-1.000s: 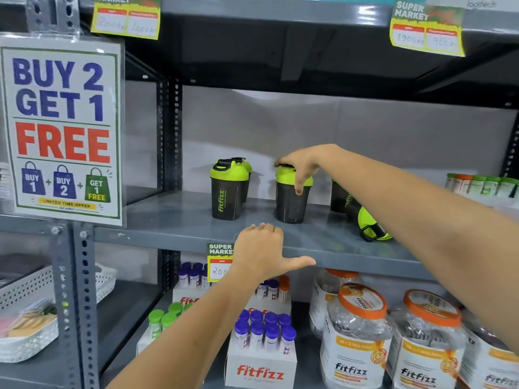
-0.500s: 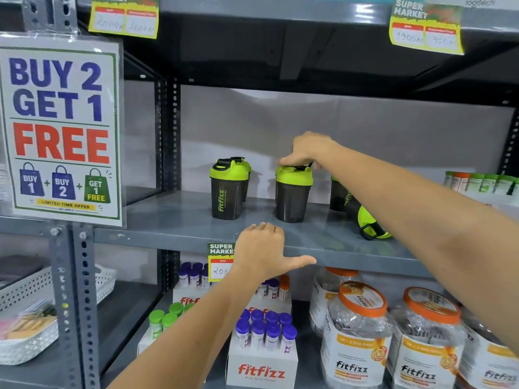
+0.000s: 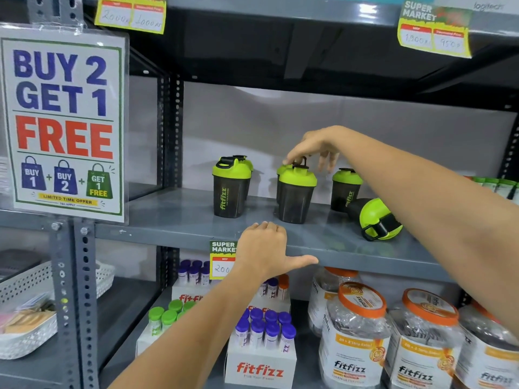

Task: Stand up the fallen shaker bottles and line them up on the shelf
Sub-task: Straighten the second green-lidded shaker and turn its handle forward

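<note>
Black shaker bottles with lime lids stand on the grey shelf [image 3: 179, 220]. The left bottle [image 3: 230, 192] is upright with another just behind it. The middle bottle [image 3: 296, 197] is upright too, also with one behind. A further upright bottle [image 3: 346, 189] stands to the right. Beside it a fallen bottle [image 3: 375, 219] lies on its side, lid toward me. My right hand [image 3: 314, 150] hovers over the middle bottle, fingers spread, fingertips just at its lid loop. My left hand [image 3: 264, 248] rests on the shelf's front edge, thumb out, holding nothing.
A "Buy 2 Get 1 Free" sign [image 3: 63, 127] hangs on the left upright post. Below the shelf are Fitfizz tube boxes [image 3: 261, 360] and big orange-lidded jars [image 3: 356, 341]. A white basket [image 3: 28, 327] sits lower left. Green-capped containers [image 3: 494, 185] stand at the shelf's far right.
My right hand has come off the middle bottle's lid and lifted, its fingers spreading. That bottle stays upright. My left hand has not moved.
</note>
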Demonstrator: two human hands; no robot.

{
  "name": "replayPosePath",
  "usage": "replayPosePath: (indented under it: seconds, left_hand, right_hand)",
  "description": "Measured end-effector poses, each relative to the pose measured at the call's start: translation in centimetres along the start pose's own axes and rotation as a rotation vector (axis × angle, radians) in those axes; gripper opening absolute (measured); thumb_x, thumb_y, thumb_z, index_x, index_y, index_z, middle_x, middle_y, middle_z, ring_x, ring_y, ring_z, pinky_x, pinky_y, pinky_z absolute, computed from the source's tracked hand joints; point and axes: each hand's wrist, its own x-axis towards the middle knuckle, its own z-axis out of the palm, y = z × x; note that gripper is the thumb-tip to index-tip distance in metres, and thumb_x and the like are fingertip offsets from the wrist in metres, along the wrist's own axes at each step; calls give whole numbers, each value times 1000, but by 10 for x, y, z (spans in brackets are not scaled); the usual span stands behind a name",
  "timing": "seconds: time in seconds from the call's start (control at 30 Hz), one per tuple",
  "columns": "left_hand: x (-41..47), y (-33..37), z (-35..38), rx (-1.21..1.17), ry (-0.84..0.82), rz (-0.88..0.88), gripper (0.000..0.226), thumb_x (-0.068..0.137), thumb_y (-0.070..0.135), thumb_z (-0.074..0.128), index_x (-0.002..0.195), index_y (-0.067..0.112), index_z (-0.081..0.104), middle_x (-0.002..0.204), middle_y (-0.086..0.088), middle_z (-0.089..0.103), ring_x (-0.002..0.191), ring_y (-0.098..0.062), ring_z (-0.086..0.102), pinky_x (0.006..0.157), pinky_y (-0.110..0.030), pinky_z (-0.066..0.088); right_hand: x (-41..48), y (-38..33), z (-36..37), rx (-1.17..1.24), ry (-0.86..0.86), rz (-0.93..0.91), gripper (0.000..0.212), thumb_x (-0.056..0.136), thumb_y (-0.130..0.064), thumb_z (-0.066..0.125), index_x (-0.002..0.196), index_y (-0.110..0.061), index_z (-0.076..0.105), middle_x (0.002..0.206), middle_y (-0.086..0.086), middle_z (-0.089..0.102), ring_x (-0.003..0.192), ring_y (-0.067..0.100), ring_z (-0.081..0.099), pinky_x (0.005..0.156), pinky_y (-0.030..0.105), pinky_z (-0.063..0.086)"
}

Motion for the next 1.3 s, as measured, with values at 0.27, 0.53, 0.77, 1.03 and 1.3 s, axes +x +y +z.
replayPosePath:
  seconds: [0.27,0.53,0.77,1.03,1.3]
  left_hand:
    - [-1,0,-2,7,-13,5,94,64,94,15,68,13,62,65,0,63,61,-17,58,55,-26,29]
    - [-1,0,0,-2,-13,20,99,63,94,9,75,12,62,72,-2,65,69,-19,59,58,-29,30]
    - [-2,0,-1,14,-6,19,94,65,93,14,70,13,62,68,-2,63,64,-18,59,56,-27,30]
    - [-1,0,-2,4,-11,10,92,66,93,16,68,13,62,65,-1,63,60,-17,59,55,-26,30]
    - [-1,-1,-1,-2,-13,18,95,66,93,13,74,13,63,70,-1,64,65,-18,59,56,-27,31]
  right_hand:
    - [0,1,17,-128,152,-41,69,63,-55,79,103,-2,61,99,19,67,71,36,72,59,49,61]
    - [-1,17,10,-87,72,-160,44,76,-26,79,116,-20,63,118,6,61,102,25,62,85,44,56]
    - [5,14,20,-136,218,-163,74,71,-71,63,111,-10,58,113,8,58,104,29,54,85,41,51]
    - [16,14,32,-259,203,-184,70,68,-68,67,110,-12,63,110,6,61,101,27,54,83,36,49]
    - [19,27,23,-106,46,-239,67,73,-35,76,133,-20,49,145,5,44,129,25,42,104,37,36]
